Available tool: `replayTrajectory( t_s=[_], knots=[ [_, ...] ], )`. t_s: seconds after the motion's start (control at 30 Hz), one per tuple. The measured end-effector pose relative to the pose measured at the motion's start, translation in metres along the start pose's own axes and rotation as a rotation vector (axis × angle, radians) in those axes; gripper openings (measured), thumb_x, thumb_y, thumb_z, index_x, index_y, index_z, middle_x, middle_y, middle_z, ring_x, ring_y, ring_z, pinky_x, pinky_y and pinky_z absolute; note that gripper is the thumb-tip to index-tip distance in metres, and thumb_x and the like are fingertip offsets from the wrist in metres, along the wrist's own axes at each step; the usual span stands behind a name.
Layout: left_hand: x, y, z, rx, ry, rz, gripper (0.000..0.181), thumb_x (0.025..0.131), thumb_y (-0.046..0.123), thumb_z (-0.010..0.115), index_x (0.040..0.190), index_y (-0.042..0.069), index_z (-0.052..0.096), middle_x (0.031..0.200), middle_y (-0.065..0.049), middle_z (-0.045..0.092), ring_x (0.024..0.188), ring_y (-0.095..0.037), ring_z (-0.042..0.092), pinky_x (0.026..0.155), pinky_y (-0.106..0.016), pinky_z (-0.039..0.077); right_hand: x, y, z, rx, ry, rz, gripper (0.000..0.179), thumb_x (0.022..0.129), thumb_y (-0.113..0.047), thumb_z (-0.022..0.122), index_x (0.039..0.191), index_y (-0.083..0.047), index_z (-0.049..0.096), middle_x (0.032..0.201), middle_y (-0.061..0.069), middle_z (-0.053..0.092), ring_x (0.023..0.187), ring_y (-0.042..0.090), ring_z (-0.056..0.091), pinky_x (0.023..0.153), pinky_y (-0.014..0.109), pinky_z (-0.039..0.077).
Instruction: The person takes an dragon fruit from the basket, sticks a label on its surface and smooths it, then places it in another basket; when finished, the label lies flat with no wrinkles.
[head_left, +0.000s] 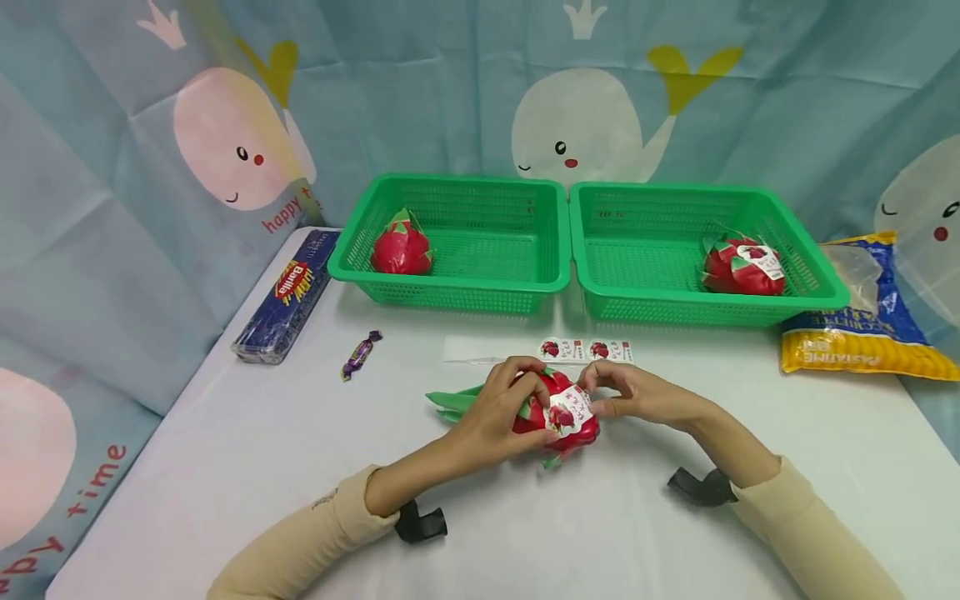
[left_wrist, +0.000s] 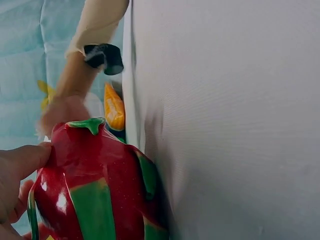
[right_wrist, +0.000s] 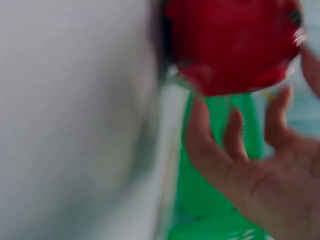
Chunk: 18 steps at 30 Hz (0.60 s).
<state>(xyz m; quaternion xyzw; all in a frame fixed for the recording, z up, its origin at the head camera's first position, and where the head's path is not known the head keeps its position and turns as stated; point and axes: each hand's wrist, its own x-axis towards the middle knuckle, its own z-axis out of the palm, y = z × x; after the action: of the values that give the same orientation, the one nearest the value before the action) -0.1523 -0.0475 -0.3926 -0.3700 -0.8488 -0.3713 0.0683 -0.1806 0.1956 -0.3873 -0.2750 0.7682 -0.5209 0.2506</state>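
Note:
A red toy dragon fruit (head_left: 591, 432) with green leaf tips lies on its side on the white table. A white label sticker (head_left: 574, 407) printed with a dragon fruit sits on its upper face. My left hand (head_left: 486, 421) grips the fruit from the left, thumb at the sticker's lower edge and fingers over the top. My right hand (head_left: 637, 396) is at the fruit's right end, thumb close to the sticker's right edge. In the right wrist view its fingers (right_wrist: 202, 132) are loosely bent and spread below the red fruit (right_wrist: 230, 45).
Behind the hands lies a sticker sheet (head_left: 491, 348) with two labels. Two green baskets, left (head_left: 450, 287) and right (head_left: 675, 310), each hold one dragon fruit. A blue spaghetti box (head_left: 281, 304) and purple candy (head_left: 362, 355) lie left; a pasta bag (head_left: 862, 342) lies right.

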Motion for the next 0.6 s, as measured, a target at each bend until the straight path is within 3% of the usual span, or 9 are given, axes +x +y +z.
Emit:
replayTrajectory(
  t_s=[0.1,0.2,0.33,0.47,0.53,0.6],
  knots=[
    [0.0,0.0,-0.001,0.002,0.012,-0.004,0.033,0.072,0.024,0.078,0.087,0.016,0.049,0.125,-0.005,0.044,0.119,-0.022,0.039,0.099,-0.039,0.037,0.002,-0.012,0.012,-0.149,0.089,-0.012,0.031,0.083,-0.021,0.066,0.092,-0.005,0.041,0.106,0.008,0.041,0.108,0.023,0.043,0.078,0.033,0.045],
    [0.0,0.0,-0.002,0.004,-0.003,-0.003,0.033,0.072,0.023,0.078,0.089,0.016,0.05,0.126,-0.004,0.043,0.12,-0.022,0.039,0.1,-0.039,0.038,0.003,-0.017,0.019,-0.273,0.131,0.051,0.04,0.079,-0.031,0.071,0.09,-0.012,0.038,0.106,0.009,0.037,0.11,0.027,0.04,0.079,0.037,0.044],
    [0.0,-0.002,-0.01,-0.053,-0.098,0.009,0.032,0.075,0.019,0.075,0.095,0.016,0.051,0.131,-0.005,0.04,0.125,-0.021,0.035,0.101,-0.038,0.037,-0.005,-0.016,0.013,-0.319,0.108,0.144,0.041,0.075,-0.03,0.074,0.088,-0.012,0.04,0.102,0.01,0.036,0.11,0.027,0.039,0.083,0.043,0.044],
    [0.002,-0.012,-0.026,-0.207,-0.184,-0.002,0.03,0.079,0.014,0.071,0.105,0.012,0.055,0.134,-0.007,0.043,0.128,-0.02,0.037,0.101,-0.04,0.041,-0.015,-0.02,0.003,-0.372,0.089,0.139,0.038,0.076,-0.031,0.074,0.089,-0.01,0.045,0.102,0.009,0.041,0.11,0.027,0.043,0.085,0.044,0.045],
    [0.006,-0.022,-0.037,-0.311,-0.17,-0.055,0.029,0.082,0.013,0.068,0.109,0.008,0.058,0.132,-0.009,0.049,0.126,-0.021,0.043,0.1,-0.042,0.042,-0.015,-0.024,0.001,-0.384,0.129,0.102,0.036,0.077,-0.03,0.073,0.091,-0.01,0.046,0.102,0.008,0.044,0.109,0.027,0.046,0.086,0.043,0.046],
    [0.011,-0.035,-0.048,-0.433,-0.109,-0.157,0.028,0.085,0.012,0.064,0.112,0.004,0.061,0.127,-0.012,0.056,0.121,-0.024,0.051,0.098,-0.042,0.044,-0.012,-0.029,0.002,-0.403,0.18,0.044,0.031,0.079,-0.028,0.071,0.094,-0.011,0.05,0.102,0.006,0.05,0.108,0.026,0.049,0.086,0.042,0.047]
  ],
)
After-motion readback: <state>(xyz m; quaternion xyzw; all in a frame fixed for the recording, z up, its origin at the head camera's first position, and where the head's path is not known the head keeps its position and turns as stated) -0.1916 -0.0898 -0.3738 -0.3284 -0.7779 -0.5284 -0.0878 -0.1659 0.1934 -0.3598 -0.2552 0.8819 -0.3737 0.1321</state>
